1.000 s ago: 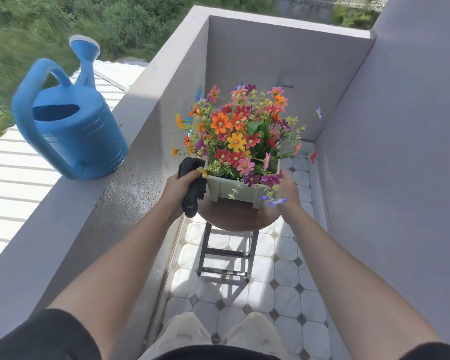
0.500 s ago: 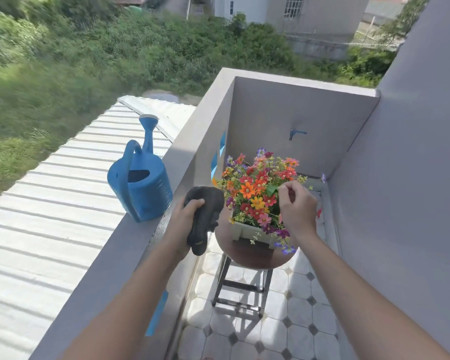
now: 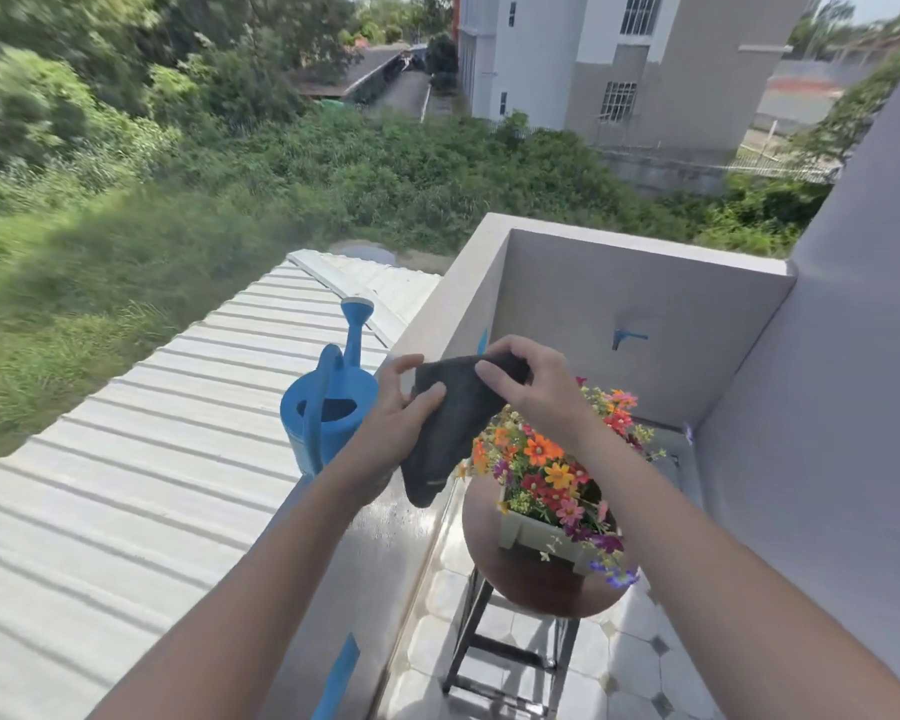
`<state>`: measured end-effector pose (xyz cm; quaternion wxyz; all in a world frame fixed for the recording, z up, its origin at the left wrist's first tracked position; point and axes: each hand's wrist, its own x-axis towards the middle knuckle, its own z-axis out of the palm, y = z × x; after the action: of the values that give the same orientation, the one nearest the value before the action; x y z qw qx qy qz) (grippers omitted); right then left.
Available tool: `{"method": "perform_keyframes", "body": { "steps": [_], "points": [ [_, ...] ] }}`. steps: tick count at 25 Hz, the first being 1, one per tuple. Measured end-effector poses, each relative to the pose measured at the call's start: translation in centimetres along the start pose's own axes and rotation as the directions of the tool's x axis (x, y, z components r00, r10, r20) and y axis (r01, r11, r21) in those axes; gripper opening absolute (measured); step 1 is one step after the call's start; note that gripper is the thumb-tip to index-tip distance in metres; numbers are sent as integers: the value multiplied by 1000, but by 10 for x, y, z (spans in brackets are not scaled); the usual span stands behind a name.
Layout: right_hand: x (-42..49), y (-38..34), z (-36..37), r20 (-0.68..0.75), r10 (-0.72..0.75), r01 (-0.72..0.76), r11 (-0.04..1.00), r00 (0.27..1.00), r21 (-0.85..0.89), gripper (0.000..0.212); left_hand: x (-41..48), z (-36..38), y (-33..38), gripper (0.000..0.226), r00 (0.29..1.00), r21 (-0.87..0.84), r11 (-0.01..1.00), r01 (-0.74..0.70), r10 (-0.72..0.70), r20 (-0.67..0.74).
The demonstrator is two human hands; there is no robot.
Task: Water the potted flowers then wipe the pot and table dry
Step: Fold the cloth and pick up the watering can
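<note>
Grey concrete parapet [image 3: 385, 563] carries the blue watering can [image 3: 328, 407], set down well apart from the pot [image 3: 539, 535]. Since a second ago I have lifted both hands off the round wooden surface [image 3: 541, 589]. My left hand [image 3: 404, 423] and right hand [image 3: 533, 387] now pinch the dark cloth [image 3: 453, 428] between fingers and thumbs, above the flowers [image 3: 557, 465]. I judge watering done and the cloth being refolded for more wiping.

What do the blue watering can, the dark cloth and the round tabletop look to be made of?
Watering can: likely moulded plastic, with a uniform blue, slightly glossy surface. Dark cloth: soft fabric, perhaps microfibre or terry; it looks matte and drapes limp between both hands. Round tabletop: reddish-brown with a smooth sheen, possibly varnished wood or laminate; I can't tell which.
</note>
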<state>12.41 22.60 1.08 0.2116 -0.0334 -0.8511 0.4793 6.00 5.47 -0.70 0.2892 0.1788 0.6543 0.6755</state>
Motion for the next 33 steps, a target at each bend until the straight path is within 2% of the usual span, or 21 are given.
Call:
{"method": "perform_keyframes", "body": {
  "steps": [1, 3, 5, 7, 8, 9, 10, 11, 12, 14, 15, 17, 19, 21, 23, 25, 27, 30, 33],
  "points": [
    [3, -4, -2, -28, -31, 32, 999, 999, 4, 4, -1, 1, 2, 23, 997, 139, 987, -79, 80, -6],
    [9, -15, -1, -60, -111, 109, 994, 992, -24, 1, 0, -1, 8, 16, 946, 440, 854, -277, 323, -30],
    [16, -26, 1, -117, -170, 167, 985, 979, -33, 2, 2, -6, 13, 19, 807, 642, 658, -393, 581, -102],
    [26, -35, 2, -156, -213, 211, 977, 964, -31, 3, 5, -12, 22, 23, 632, 729, 518, -448, 760, -152],
    [32, -40, 3, -166, -233, 228, 972, 958, -48, 6, 6, -14, 29, 23, 585, 739, 484, -470, 797, -150],
    [37, -43, 4, -168, -247, 238, 969, 954, -69, 8, 9, -17, 34, 23, 579, 731, 490, -475, 800, -160],
    [42, -47, 5, -164, -254, 244, 967, 953, -79, 8, 12, -20, 41, 22, 604, 717, 525, -458, 776, -183],
    [46, -51, 9, -154, -255, 246, 967, 955, -72, 7, 15, -23, 47, 20, 664, 684, 589, -431, 720, -203],
    [49, -54, 13, -143, -252, 247, 967, 957, -57, 7, 19, -28, 53, 15, 756, 612, 680, -404, 625, -195],
    [53, -58, 18, -131, -239, 237, 971, 962, -33, 5, 19, -38, 60, 7, 928, 281, 899, -336, 367, -64],
    [55, -59, 18, -123, -229, 229, 973, 966, -17, 3, 18, -45, 59, 11, 959, 89, 955, -283, 282, 26],
    [59, -65, 17, -57, -224, 226, 974, 973, 17, 2, 15, -64, 55, 39, 961, -119, 967, -224, 239, 139],
    [61, -74, 15, 51, -249, 248, 969, 967, 20, 7, 13, -77, 52, 62, 946, -154, 964, -216, 245, 212],
    [64, -83, 17, 120, -278, 281, 960, 953, -7, 9, 10, -85, 51, 67, 943, -136, 972, -194, 223, 246],
    [65, -86, 22, 121, -284, 286, 958, 951, -1, 6, 8, -95, 48, 63, 950, -144, 969, -201, 229, 214],
    [65, -83, 30, 93, -235, 229, 971, 968, 73, 1, 3, -105, 45, 55, 954, -169, 961, -221, 249, 168],
    [64, -73, 41, 83, -161, 150, 981, 984, 123, 8, -2, -114, 43, 47, 967, -113, 967, -230, 240, 87],
    [64, -51, 61, 162, 11, -43, 981, 987, 191, 8, 2, -138, 43, 42, 966, 92, 969, -229, 238, -99],
    [77, -32, 79, 310, 205, -294, 915, 928, 275, 14, 19, -156, 43, 42, 969, 138, 988, -72, 102, -225]
  ]
}}
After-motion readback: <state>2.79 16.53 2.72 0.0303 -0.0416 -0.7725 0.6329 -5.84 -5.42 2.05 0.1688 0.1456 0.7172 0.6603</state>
